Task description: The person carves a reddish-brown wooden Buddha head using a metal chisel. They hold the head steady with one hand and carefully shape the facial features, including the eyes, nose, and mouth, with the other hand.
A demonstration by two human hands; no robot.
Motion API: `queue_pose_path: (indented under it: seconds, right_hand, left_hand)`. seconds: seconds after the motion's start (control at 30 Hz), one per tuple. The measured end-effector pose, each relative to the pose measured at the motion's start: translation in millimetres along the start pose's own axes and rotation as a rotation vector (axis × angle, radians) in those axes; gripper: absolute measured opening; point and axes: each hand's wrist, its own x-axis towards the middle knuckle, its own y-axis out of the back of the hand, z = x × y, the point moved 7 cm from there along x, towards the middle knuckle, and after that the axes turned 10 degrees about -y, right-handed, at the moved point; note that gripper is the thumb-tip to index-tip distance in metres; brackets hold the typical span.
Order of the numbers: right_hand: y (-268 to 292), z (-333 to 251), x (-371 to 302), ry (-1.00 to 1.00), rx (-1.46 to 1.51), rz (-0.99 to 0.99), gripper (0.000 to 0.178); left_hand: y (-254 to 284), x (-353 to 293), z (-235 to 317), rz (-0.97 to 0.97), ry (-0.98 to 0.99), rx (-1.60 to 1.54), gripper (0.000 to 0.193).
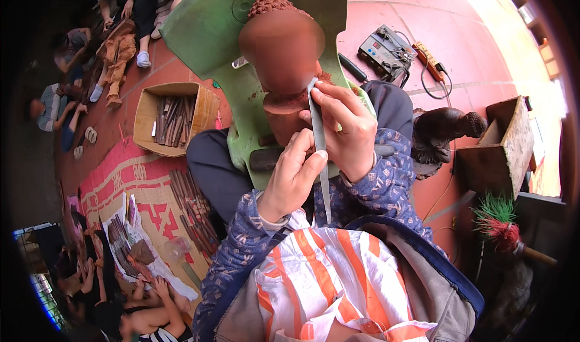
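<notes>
A carved reddish-brown wooden head [279,52] with a curled-hair top lies on a green plastic chair [199,37] between my knees. A long, flat, grey metal file [318,127] slants from the lower side of the head down toward my lap. My right hand [350,127] is closed around the file's upper end, its fingertips close to the carved head. Lower down, my left hand [293,176] pinches the file between thumb and fingers. A dark rounded bar [264,159] lies on the chair beside my left hand, partly hidden. Reddish wood dust clings near the head.
At left stand a cardboard box [208,109] of wooden-handled tools and a mat [115,182] with more tools. Right are a grey electrical unit [383,49], orange power strip [428,61], dark carved figure [432,134], wooden box [504,152] and brush [498,224]. Other people sit at left.
</notes>
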Motion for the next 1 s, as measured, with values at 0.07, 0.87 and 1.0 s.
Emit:
queue_pose_path:
  seconds: [0.07, 0.87, 1.0]
  right_hand:
    - [0.7, -2.2, 3.0, 0.001, -0.051, 0.008, 0.035]
    - [1.7, 7.5, -2.3, -0.052, 0.042, 0.002, 0.033]
    - [3.2, 4.2, 0.6, -0.006, 0.05, -0.092, 0.031]
  left_hand:
    - [0.8, 0.8, -2.0, -0.001, 0.045, 0.014, 0.02]
    - [-7.6, 8.0, 10.0, -0.002, -0.027, 0.118, 0.021]
    - [-7.5, 4.6, 8.9, 0.005, -0.057, 0.163, 0.024]
